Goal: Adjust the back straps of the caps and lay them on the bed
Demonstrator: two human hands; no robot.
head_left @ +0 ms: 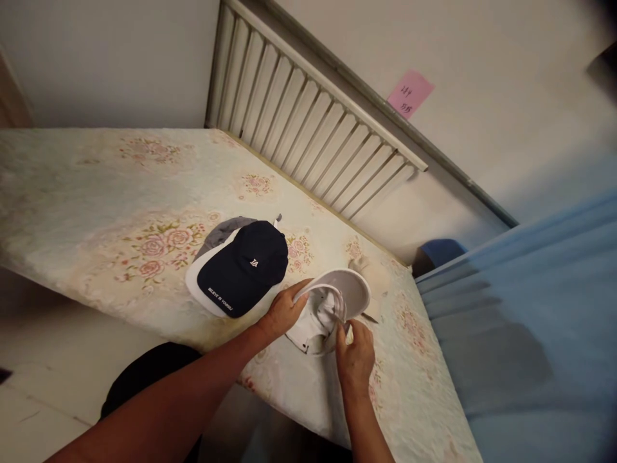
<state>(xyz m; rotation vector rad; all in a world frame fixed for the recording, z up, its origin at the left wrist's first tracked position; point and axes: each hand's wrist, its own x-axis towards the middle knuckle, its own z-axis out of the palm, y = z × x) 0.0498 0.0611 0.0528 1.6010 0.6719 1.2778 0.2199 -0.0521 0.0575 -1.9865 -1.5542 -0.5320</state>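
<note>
Two-point grip: left hand (285, 312) at 9 o'clock and right hand (355, 357) at 5 o'clock pinch the pale cap (318, 308), at 4 o'clock from the navy cap (258, 251); apply even, light pressure to avoid creasing.

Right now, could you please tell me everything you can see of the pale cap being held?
The pale cap looks like fabric, with a curved, greyish brim edged in a lighter tone. Its hollow inside faces the camera, and the brim points to the picture's upper right. The left hand grips one edge; the right hand holds the rim near the brim. It is over the flowered cover; whether it touches it I cannot tell.
</note>
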